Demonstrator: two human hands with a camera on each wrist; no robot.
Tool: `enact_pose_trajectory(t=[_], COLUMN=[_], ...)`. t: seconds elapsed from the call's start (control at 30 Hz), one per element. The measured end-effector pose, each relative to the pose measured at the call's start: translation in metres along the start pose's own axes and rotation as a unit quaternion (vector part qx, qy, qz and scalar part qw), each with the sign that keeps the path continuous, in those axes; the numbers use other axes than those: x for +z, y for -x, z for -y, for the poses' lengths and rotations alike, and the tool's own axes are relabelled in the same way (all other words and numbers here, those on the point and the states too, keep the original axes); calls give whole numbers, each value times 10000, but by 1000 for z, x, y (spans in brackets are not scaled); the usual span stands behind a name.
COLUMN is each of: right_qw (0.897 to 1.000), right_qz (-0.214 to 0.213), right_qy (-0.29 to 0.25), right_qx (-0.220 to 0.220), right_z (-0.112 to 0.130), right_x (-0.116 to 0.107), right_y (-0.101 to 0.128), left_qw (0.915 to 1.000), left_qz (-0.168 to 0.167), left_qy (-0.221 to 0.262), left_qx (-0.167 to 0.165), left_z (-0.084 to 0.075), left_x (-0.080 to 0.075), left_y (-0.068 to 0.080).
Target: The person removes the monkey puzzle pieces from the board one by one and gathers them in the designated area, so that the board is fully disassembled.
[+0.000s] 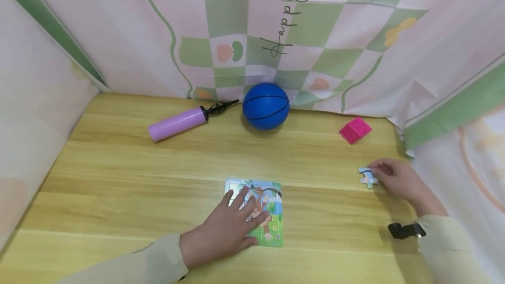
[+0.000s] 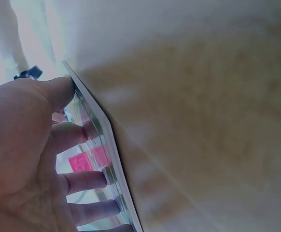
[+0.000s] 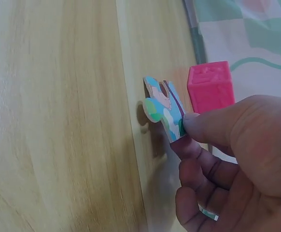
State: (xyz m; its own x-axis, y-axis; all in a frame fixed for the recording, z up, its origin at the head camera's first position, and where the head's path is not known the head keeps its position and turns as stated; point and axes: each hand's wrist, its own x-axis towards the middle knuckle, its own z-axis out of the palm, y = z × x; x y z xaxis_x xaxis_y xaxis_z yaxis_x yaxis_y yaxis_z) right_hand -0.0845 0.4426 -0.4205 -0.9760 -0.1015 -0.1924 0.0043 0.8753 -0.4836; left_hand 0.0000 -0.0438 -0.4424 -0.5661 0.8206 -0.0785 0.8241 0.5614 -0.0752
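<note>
The right hand [image 1: 396, 179] pinches a loose puzzle piece [image 1: 368, 177] between thumb and fingertips at the right edge of the wooden counter [image 1: 118, 179], the piece lifted on edge in the right wrist view. Well to its left, the left hand [image 1: 230, 227] lies flat with fingers spread, pressing down on the puzzle board [image 1: 272, 214] near the counter's front centre. The board lies leftward and slightly nearer than the held piece. Just beyond the right hand sits a pink block [image 1: 355, 129]; farther back rest a blue ball [image 1: 265, 106] and a purple pump [image 1: 179, 122] against the checked cloth backdrop [image 1: 335, 38].
</note>
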Motion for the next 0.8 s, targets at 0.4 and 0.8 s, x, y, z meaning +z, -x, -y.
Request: enact_pose_trajectory(t=[0.4,0.8], right_qw=[9918,9590], right_qz=[-470,337], right_qy=[-37,578], right_qx=[-1186,-2754], right_z=[86,231], right_x=[40,143], right_y=[1,17], left_qw=[9993,9999], left_qz=[-338,-157], left_qy=[135,-65], left_qx=[-50,14], left_z=[0,1], left_x=[6,7], left_y=[3,3])
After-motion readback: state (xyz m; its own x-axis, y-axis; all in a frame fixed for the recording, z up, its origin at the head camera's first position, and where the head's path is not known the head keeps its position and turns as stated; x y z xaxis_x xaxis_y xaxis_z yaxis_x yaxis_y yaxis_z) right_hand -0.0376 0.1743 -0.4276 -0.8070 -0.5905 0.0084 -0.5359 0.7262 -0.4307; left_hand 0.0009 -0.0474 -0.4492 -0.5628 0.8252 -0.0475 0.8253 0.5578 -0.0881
